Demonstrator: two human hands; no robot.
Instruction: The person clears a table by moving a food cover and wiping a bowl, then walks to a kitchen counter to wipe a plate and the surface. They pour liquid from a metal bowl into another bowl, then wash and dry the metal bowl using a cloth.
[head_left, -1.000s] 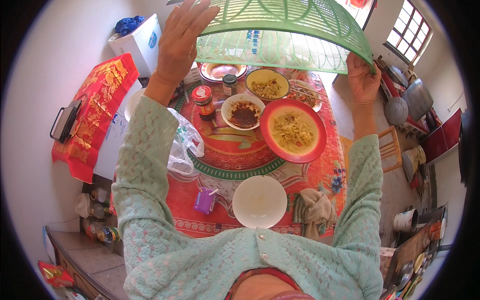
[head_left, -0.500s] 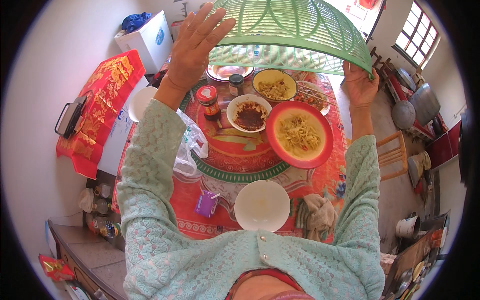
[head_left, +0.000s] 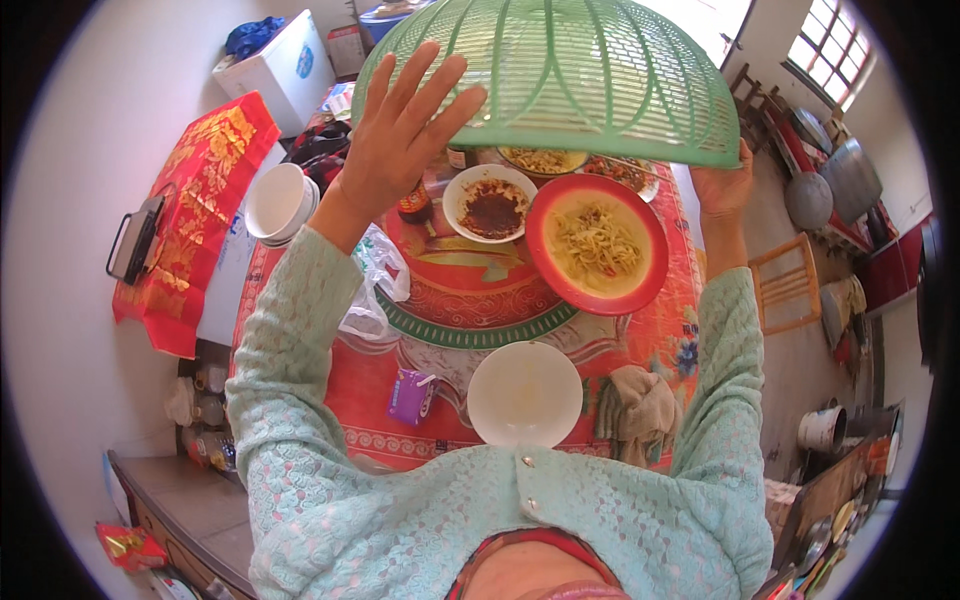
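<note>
A green plastic food cover (head_left: 560, 75), a slatted dome, is held tilted over the far side of the table. My right hand (head_left: 724, 188) grips its right rim; some of those fingers are hidden behind the rim. My left hand (head_left: 405, 130) has its fingers stretched and spread in front of the cover's left side. Whether it touches the cover I cannot tell. Below stand a red-rimmed bowl of shredded food (head_left: 598, 245) and a white bowl of dark sauce (head_left: 489, 205). Partly under the cover are another bowl of shredded food (head_left: 545, 160) and a plate of chopped food (head_left: 622, 176).
Nearest me are a white bowl (head_left: 525, 395), a purple packet (head_left: 411, 397) and a crumpled cloth (head_left: 640, 400). A plastic bag (head_left: 375, 275) lies by a sauce bottle (head_left: 415, 205). Stacked white bowls (head_left: 277, 203) sit at the left. A wooden chair (head_left: 786, 285) stands right of the table.
The cover has come lower and nearer, its front edge now hiding the jars and the farther dishes. My right hand went down slightly with it; my left hand's fingers remain spread.
</note>
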